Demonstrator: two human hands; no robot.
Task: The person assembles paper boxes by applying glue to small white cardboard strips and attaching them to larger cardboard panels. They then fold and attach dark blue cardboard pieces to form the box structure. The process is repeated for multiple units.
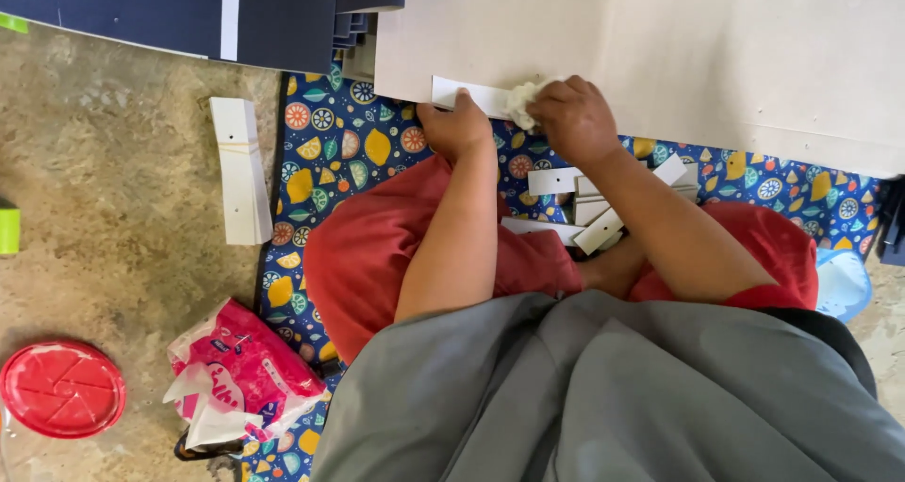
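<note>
— What did each hand have?

— My left hand pinned a white strip flat on the pale board, fingers pressed together on its near end. My right hand, just beside it, was clenched on a wad of white cloth touching the strip.

— How to do it well?

— My judgement: hold the strip firm, wipe away from the pinning hand, light pressure.

— Around them?

— More white strips lay below my right wrist in my lap; another strip lay well left on the floor, over the patterned mat.
</note>
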